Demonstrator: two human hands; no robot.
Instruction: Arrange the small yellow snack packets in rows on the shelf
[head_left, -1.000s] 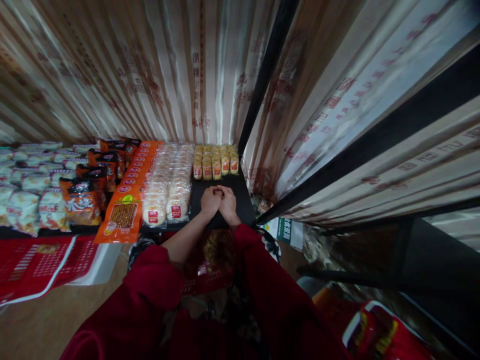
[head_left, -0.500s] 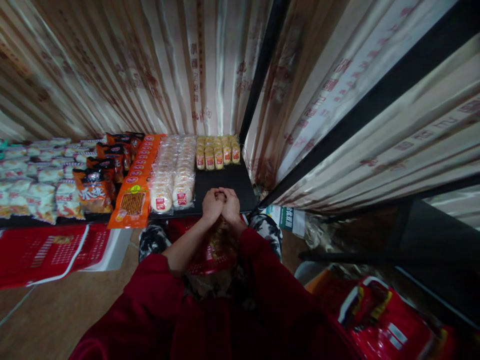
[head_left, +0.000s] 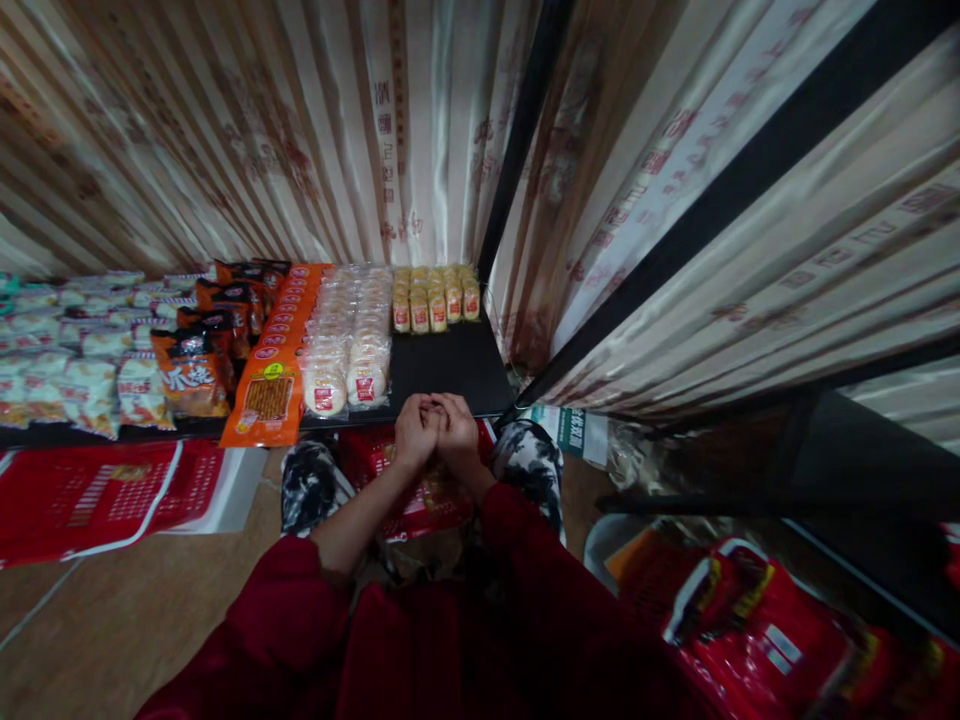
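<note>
My left hand (head_left: pixel 415 432) and my right hand (head_left: pixel 457 436) are held together at the front edge of the black shelf (head_left: pixel 442 375), above my lap. Their fingers are curled and meet at the tips. Whatever lies inside them, if anything, is hidden. Below them, between my knees, lies a red printed bag (head_left: pixel 420 525) with golden packets showing through. On the shelf just ahead stand rows of round white wrapped pastries (head_left: pixel 367 385) with red labels. Behind the bare patch sit small yellow wrapped cakes (head_left: pixel 438 310) in short rows.
To the left are a long orange snack strip (head_left: pixel 262 400), orange-black packets (head_left: pixel 193 375) and several white packets (head_left: pixel 90 390). A red bag (head_left: pixel 142 490) lies under the shelf. Dark frame bars (head_left: pixel 637 270) cross at the right, with red bags (head_left: pixel 772 630) low down.
My two hands have drawn back slightly from the shelf toward my lap, still together. The view has shifted a little; the goods on the shelf keep their places.
</note>
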